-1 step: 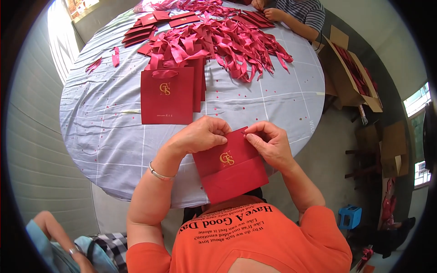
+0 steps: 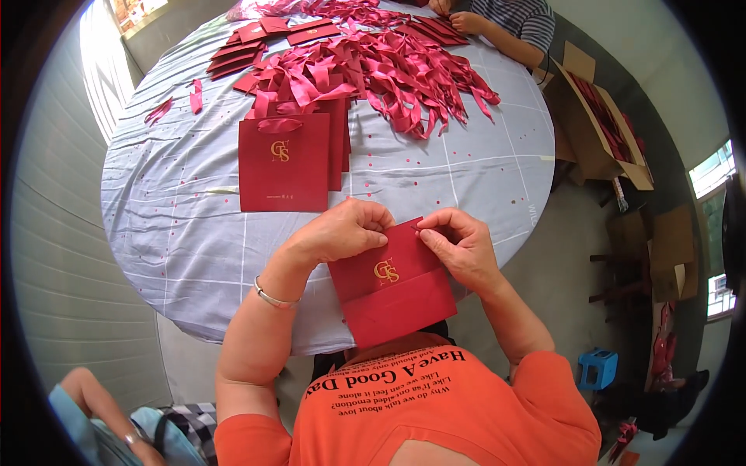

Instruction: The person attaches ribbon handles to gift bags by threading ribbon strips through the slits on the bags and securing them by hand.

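A dark red paper gift bag (image 2: 396, 299) with a gold emblem lies folded flat, tilted, at the table's near edge against my body. My left hand (image 2: 353, 229) pinches its upper left edge between thumb and fingers. At its upper right corner my right hand (image 2: 458, 241) has thumb and forefinger closed on the edge, close to a small dark spot that may be a hole. Ahead and to the left lies a finished-looking red bag (image 2: 284, 175) with a ribbon handle, on top of other red bags (image 2: 336, 147).
A heap of pink-red ribbons (image 2: 404, 85) covers the table's far middle. Stacked red bags (image 2: 237, 56) sit at far left. Loose ribbon pieces (image 2: 196, 97) and tiny red dots dot the pale tablecloth (image 2: 179, 233). Another person (image 2: 513, 27) works across the table; cartons (image 2: 602, 116) stand right.
Both my hands and the held bag stay nearly still. At the lower left, another person's arm has shifted slightly.
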{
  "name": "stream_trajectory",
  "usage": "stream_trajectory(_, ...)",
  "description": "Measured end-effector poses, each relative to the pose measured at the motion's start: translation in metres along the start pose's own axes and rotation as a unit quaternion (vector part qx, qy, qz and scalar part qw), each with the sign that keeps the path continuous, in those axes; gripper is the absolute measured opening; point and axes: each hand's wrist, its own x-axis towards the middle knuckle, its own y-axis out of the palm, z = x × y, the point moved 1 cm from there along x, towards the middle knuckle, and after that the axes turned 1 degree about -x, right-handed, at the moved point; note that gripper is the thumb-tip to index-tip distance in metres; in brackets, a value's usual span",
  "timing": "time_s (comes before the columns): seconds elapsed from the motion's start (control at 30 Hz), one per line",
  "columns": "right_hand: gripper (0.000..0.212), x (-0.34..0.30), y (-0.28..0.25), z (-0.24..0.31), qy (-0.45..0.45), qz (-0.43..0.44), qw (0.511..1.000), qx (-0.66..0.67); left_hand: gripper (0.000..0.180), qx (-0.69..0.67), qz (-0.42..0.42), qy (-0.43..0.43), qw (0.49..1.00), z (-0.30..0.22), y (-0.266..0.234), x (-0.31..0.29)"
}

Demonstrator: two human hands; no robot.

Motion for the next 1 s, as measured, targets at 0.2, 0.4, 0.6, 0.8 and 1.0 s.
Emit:
stream_trajectory(0.2,0.011,-0.004,0.000,-0.005,-0.032,-0.027,0.998,-0.039,0.016,-0.104,0.014,0.016,0.994,0.003,0.006,0.002)
stream_trajectory(0.4,0.013,-0.003,0.000,-0.001,-0.104,-0.039,0.988,-0.103,0.016,-0.133,0.025,-0.024,0.990,-0.003,0.007,0.002)
stream_trajectory(0.6,0.011,-0.002,0.002,0.008,-0.152,-0.072,0.967,-0.189,0.019,-0.144,0.015,-0.013,0.989,-0.003,0.007,0.000)
stream_trajectory(0.8,0.011,-0.002,0.003,0.005,-0.160,-0.075,0.967,-0.184,0.018,-0.152,0.016,0.009,0.988,0.001,0.009,0.003)
stream_trajectory(1.0,0.014,-0.002,0.007,0.009,-0.206,-0.055,0.961,-0.175,0.019,-0.128,0.026,-0.011,0.991,-0.001,0.008,0.002)
